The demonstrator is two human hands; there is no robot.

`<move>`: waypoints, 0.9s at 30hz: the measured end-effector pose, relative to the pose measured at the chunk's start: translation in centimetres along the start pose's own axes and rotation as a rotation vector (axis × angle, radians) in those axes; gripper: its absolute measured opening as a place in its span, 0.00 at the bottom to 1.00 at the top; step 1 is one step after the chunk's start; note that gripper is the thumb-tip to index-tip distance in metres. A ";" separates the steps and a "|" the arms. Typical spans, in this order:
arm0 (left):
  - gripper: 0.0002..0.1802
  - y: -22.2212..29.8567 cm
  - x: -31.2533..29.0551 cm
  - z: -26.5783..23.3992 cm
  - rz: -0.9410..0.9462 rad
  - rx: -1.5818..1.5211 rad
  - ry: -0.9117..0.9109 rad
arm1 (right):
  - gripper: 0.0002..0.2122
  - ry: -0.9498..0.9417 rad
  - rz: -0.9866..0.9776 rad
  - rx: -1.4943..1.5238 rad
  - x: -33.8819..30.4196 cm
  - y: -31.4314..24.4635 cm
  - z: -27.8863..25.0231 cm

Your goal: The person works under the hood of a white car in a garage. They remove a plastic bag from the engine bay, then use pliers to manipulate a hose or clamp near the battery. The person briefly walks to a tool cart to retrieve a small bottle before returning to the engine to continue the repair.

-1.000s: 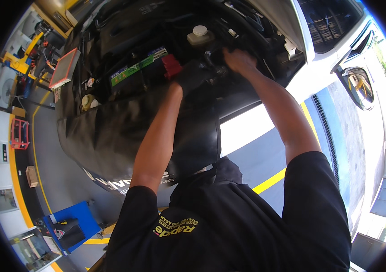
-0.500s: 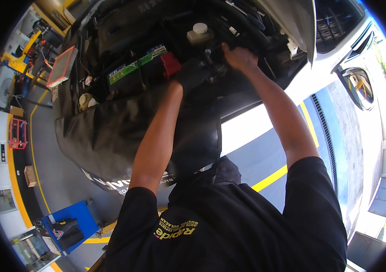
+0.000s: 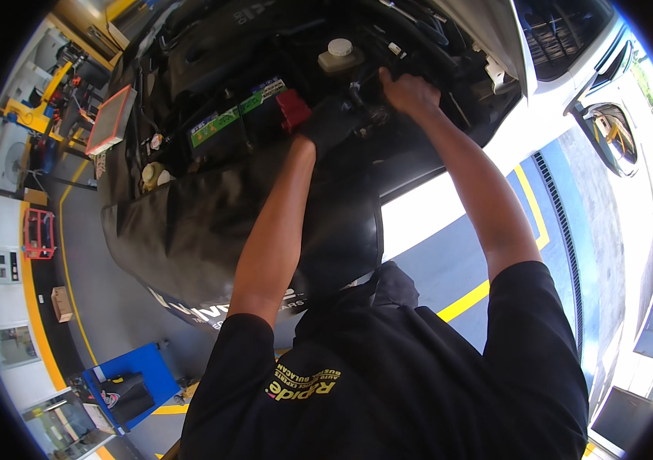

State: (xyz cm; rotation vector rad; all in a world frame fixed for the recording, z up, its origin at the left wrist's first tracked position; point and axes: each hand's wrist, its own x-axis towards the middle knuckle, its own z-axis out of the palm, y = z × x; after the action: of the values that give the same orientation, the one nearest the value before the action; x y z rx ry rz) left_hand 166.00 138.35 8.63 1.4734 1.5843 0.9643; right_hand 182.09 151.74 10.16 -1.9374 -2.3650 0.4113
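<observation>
Both my arms reach into an open car engine bay. My left hand (image 3: 333, 126), in a black glove, is beside the red terminal cover (image 3: 293, 110) of the car battery (image 3: 238, 115). Its fingers blend into the dark parts, so their pose is hidden. Bare and further right, my right hand (image 3: 412, 93) is closed, its fingers curled down among dark engine parts; whatever it grips is out of sight. A reservoir with a white cap (image 3: 339, 47) stands just beyond the hands. Between them lie small metal fittings (image 3: 356, 92).
A black fender cover (image 3: 242, 222) drapes over the car's front edge. To the left, an orange-rimmed air filter (image 3: 109, 120) leans by the bay. A blue cart (image 3: 139, 383) stands on the floor at lower left. The raised hood (image 3: 495, 38) edges the upper right.
The whole view has shifted slightly, with the scene a little further right and down. Both hands stay at nearly the same spots in the engine bay.
</observation>
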 end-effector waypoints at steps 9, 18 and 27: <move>0.23 0.0 -0.1 -0.2 -0.062 0.057 -0.056 | 0.38 -0.074 0.012 0.069 0.5 0.6 0.9; 0.28 -0.5 0.4 0.0 0.035 -0.003 -0.006 | 0.39 0.017 0.008 0.002 0.1 -0.1 -0.3; 0.28 1.3 -0.6 -0.2 -0.031 -0.002 -0.051 | 0.41 0.019 -0.020 -0.022 -0.3 -0.3 0.0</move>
State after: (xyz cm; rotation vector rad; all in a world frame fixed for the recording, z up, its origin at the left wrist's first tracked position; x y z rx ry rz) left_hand 166.41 137.84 9.95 1.4560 1.5650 0.9038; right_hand 181.88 151.42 10.28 -1.9158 -2.3856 0.3646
